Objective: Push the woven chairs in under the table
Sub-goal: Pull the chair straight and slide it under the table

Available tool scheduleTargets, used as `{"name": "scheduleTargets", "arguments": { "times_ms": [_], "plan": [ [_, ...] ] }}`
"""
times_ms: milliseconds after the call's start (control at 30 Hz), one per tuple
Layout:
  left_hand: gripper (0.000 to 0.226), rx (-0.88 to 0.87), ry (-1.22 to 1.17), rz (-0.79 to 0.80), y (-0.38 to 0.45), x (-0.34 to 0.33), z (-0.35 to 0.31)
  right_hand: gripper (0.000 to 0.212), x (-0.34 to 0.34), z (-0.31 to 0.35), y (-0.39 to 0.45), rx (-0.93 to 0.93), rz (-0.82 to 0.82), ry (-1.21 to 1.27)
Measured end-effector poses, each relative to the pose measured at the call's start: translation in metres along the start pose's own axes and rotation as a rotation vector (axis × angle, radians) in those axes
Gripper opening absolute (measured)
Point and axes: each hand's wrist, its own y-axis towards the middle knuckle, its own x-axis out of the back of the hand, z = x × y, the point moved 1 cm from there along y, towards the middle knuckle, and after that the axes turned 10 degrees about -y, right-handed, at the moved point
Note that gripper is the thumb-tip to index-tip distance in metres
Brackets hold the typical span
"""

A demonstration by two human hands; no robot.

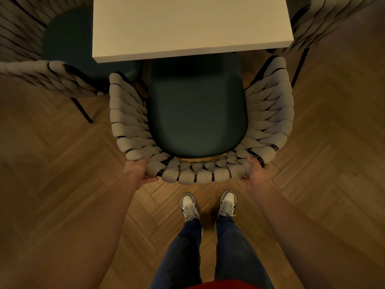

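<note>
Standing behind the chair, gripping its woven back rim: left hand curled round the left curve, right hand curled round the right. Chair facing the table, front edge of green seat just under the tabletop, most of it out. Second chair at left, third at right. Herringbone floor below.

The nearest woven chair, grey braided backrest around a dark green seat, stands with its seat front just under the white table. Two more woven chairs flank the table, partly tucked.
</note>
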Motion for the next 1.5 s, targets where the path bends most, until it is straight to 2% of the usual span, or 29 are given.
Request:
{"name": "scheduleTargets", "arguments": {
  "times_ms": [133,367,633,933,1167,1267,1400,1500],
  "plan": [
    [0.02,0.004,0.012,-0.006,0.002,0.0,0.0,0.028,0.0,-0.003,0.001,0.015,0.006,0.018],
    [0.029,0.01,0.013,-0.019,0.003,0.001,0.002,0.028,0.001,-0.003,0.001,-0.002,0.008,0.007],
    [0.038,0.014,0.016,-0.019,0.004,0.0,0.005,0.039,0.003,-0.002,0.001,0.007,0.009,0.013],
    [0.037,0.002,-0.009,-0.028,0.007,0.0,0.007,0.045,0.004,-0.001,0.002,-0.001,-0.001,-0.039],
    [0.042,-0.033,0.042,0.016,0.004,0.01,0.011,0.04,0.017,-0.003,-0.005,-0.002,0.141,-0.086],
    [0.04,-0.083,0.084,0.035,0.0,0.02,0.013,0.039,0.017,-0.008,-0.01,0.034,0.15,-0.149],
    [0.033,-0.153,0.166,0.05,-0.004,0.04,0.016,0.049,0.011,-0.02,-0.025,0.013,0.056,-0.231],
    [0.027,-0.231,0.23,0.051,-0.01,0.058,0.017,0.044,0.005,-0.034,-0.042,0.108,-0.158,-0.309]
  ]
}}
